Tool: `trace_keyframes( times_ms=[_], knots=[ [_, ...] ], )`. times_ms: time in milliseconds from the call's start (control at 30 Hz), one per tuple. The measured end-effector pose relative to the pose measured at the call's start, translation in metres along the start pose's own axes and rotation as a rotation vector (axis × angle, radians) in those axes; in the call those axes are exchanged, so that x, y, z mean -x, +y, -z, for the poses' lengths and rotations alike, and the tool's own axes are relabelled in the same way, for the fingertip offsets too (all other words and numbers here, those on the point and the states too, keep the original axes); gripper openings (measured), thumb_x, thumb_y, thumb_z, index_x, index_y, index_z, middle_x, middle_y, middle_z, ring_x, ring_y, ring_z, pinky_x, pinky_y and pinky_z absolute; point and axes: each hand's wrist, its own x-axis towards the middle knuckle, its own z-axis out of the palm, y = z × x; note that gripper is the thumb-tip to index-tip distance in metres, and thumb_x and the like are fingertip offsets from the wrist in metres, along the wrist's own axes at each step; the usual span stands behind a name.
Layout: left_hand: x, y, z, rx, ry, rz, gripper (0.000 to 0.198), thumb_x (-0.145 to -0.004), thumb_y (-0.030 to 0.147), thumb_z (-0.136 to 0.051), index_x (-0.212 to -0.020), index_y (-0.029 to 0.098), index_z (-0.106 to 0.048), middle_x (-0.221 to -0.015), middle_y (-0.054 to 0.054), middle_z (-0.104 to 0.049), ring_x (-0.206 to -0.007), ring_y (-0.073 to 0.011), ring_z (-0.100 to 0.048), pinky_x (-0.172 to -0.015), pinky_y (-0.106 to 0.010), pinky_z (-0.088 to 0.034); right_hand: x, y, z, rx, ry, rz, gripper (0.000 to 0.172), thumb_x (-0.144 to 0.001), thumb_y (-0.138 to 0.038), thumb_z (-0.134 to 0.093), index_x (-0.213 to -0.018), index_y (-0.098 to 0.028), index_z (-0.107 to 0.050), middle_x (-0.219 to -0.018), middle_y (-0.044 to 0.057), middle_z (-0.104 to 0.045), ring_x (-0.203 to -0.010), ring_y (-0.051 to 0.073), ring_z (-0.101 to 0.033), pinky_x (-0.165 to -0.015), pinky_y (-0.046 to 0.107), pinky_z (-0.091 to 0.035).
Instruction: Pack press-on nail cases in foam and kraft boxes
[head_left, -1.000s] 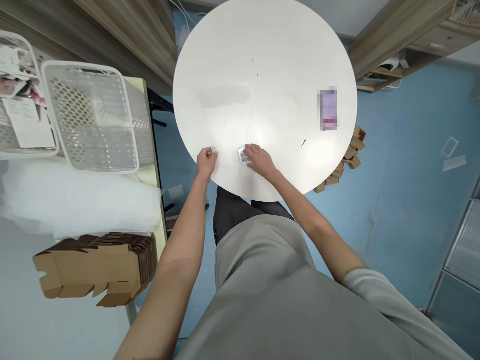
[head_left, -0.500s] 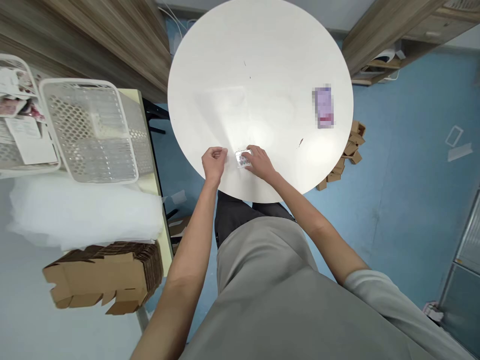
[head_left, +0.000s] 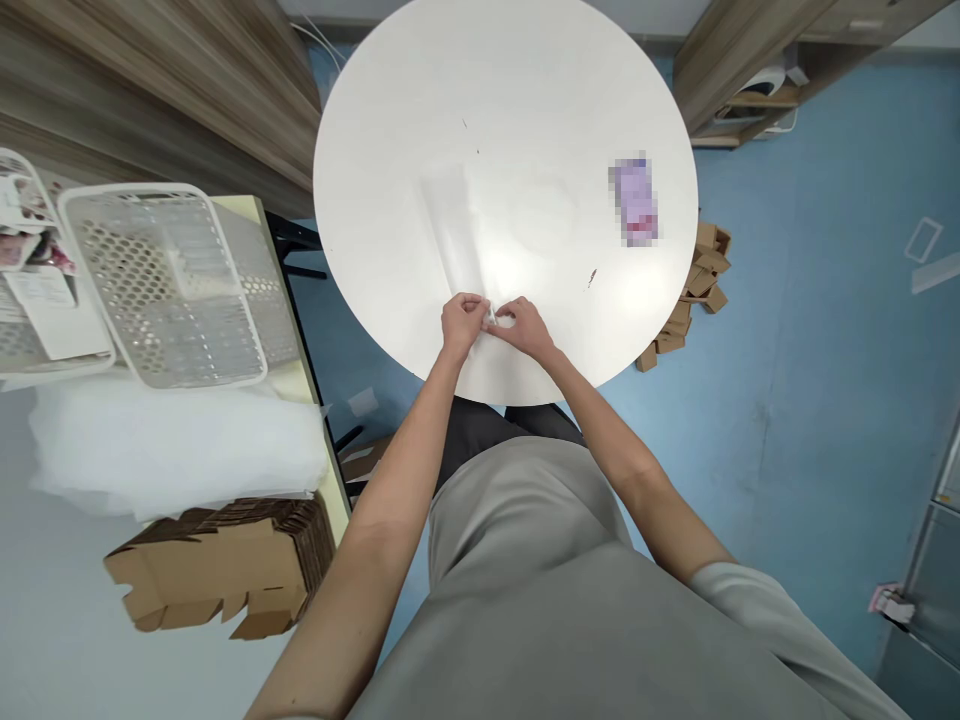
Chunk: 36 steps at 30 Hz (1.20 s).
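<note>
A thin, see-through wrapping sheet (head_left: 452, 225) lies on the white round table, drawn into a narrow strip that runs away from my hands. My left hand (head_left: 463, 322) is closed at its near end, fingertips pinching the sheet. Close beside it, my right hand (head_left: 526, 328) curves its thumb and fingers around a small clear pack (head_left: 492, 314). Only a sliver of the pack shows between the two hands, and my fingers cover the rest. The fingertips of both hands nearly meet there.
A pixelated purple item (head_left: 636, 200) lies on the table's right side. At left, a side table carries a white basket (head_left: 161, 290), a white foam-like roll (head_left: 180, 440) and stacked flat cardboard boxes (head_left: 217, 570). Small cardboard boxes (head_left: 701, 275) are piled on the floor at right.
My left hand has moved right to the pack, bringing the sheet's left side over with it. The sheet is now narrower, and the pack is mostly covered. My right hand has stayed near it.
</note>
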Motion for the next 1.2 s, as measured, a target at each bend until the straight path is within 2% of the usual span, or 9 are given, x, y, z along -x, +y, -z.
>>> trace_keyframes(
  times_ms=[67, 200, 300, 433, 500, 633, 800, 1000, 1200],
  knots=[
    [-0.002, 0.000, -0.003, 0.015, 0.003, 0.040, 0.011, -0.090, 0.025, -0.079, -0.096, 0.020, -0.072, -0.094, -0.007, -0.079, -0.077, -0.0206, -0.071, -0.076, -0.035, -0.059, 0.002, -0.002, -0.005, -0.002, -0.011, -0.034, 0.038, -0.092, -0.056, -0.086, -0.106, -0.023, -0.074, -0.116, 0.009, -0.070, -0.115, 0.029, -0.065, -0.100, 0.043, -0.057],
    [-0.005, 0.002, -0.010, 0.061, 0.013, 0.078, 0.012, -0.089, 0.023, -0.080, -0.097, 0.019, -0.072, -0.090, -0.006, -0.078, -0.081, -0.0210, -0.073, -0.088, -0.038, -0.061, 0.000, -0.005, -0.013, 0.003, 0.037, -0.043, 0.019, -0.103, -0.043, -0.071, -0.100, -0.024, -0.071, -0.107, 0.007, -0.071, -0.109, 0.026, -0.065, -0.102, 0.041, -0.054],
    [-0.005, 0.000, -0.006, 0.082, 0.015, 0.040, 0.017, -0.094, 0.027, -0.077, -0.108, 0.018, -0.072, -0.101, -0.009, -0.080, -0.093, -0.0223, -0.077, -0.094, -0.038, -0.062, -0.003, -0.006, -0.013, -0.037, 0.052, -0.059, 0.019, -0.107, -0.037, -0.061, -0.096, -0.024, -0.069, -0.103, 0.007, -0.073, -0.106, 0.025, -0.066, -0.102, 0.039, -0.053],
    [0.002, -0.013, 0.013, -0.078, 0.241, 0.006, 0.032, -0.095, 0.025, -0.076, -0.125, 0.020, -0.068, -0.133, -0.013, -0.076, -0.109, -0.0231, -0.076, -0.100, -0.038, -0.060, -0.006, -0.008, -0.007, -0.114, 0.060, -0.170, 0.019, -0.107, -0.034, -0.055, -0.096, -0.023, -0.067, -0.108, 0.006, -0.077, -0.097, 0.023, -0.069, -0.091, 0.036, -0.055],
    [0.006, -0.023, 0.022, -0.140, 0.282, 0.073, 0.038, -0.094, 0.025, -0.078, -0.130, 0.021, -0.066, -0.136, -0.013, -0.074, -0.113, -0.0241, -0.076, -0.102, -0.038, -0.059, -0.006, -0.009, -0.004, -0.117, 0.053, -0.208, 0.018, -0.105, -0.033, -0.056, -0.095, -0.024, -0.066, -0.105, 0.005, -0.077, -0.095, 0.022, -0.070, -0.087, 0.035, -0.055],
    [0.010, -0.036, 0.027, -0.176, 0.189, 0.173, 0.038, -0.094, 0.030, -0.079, -0.129, 0.022, -0.068, -0.120, -0.011, -0.079, -0.118, -0.0267, -0.076, -0.106, -0.041, -0.057, -0.005, -0.011, -0.003, -0.056, 0.070, -0.222, 0.013, -0.100, -0.029, -0.058, -0.089, -0.024, -0.065, -0.094, 0.003, -0.076, -0.088, 0.022, -0.069, -0.084, 0.035, -0.054],
    [0.009, -0.030, 0.020, -0.241, 0.137, 0.205, 0.033, -0.093, 0.034, -0.082, -0.122, 0.021, -0.071, -0.120, -0.010, -0.081, -0.119, -0.0275, -0.076, -0.109, -0.040, -0.055, -0.005, -0.015, -0.004, -0.003, 0.085, -0.241, 0.007, -0.095, -0.025, -0.060, -0.088, -0.025, -0.062, -0.091, 0.002, -0.075, -0.085, 0.021, -0.068, -0.082, 0.034, -0.053],
    [0.005, -0.019, 0.013, -0.261, 0.123, 0.259, 0.028, -0.091, 0.035, -0.081, -0.112, 0.022, -0.069, -0.120, -0.010, -0.079, -0.118, -0.0294, -0.074, -0.105, -0.040, -0.054, -0.007, -0.019, -0.003, 0.035, 0.090, -0.268, 0.008, -0.094, -0.024, -0.058, -0.086, -0.026, -0.061, -0.088, 0.001, -0.075, -0.082, 0.021, -0.068, -0.080, 0.034, -0.054],
    [0.008, -0.016, 0.001, -0.194, 0.181, 0.172, 0.029, -0.089, 0.026, -0.080, -0.105, 0.025, -0.056, -0.117, -0.009, -0.072, -0.111, -0.0273, -0.071, -0.097, -0.040, -0.053, -0.013, -0.016, -0.001, 0.065, 0.055, -0.281, 0.008, -0.095, -0.024, -0.059, -0.088, -0.026, -0.063, -0.093, 0.004, -0.078, -0.085, 0.024, -0.070, -0.081, 0.038, -0.058]
  ],
)
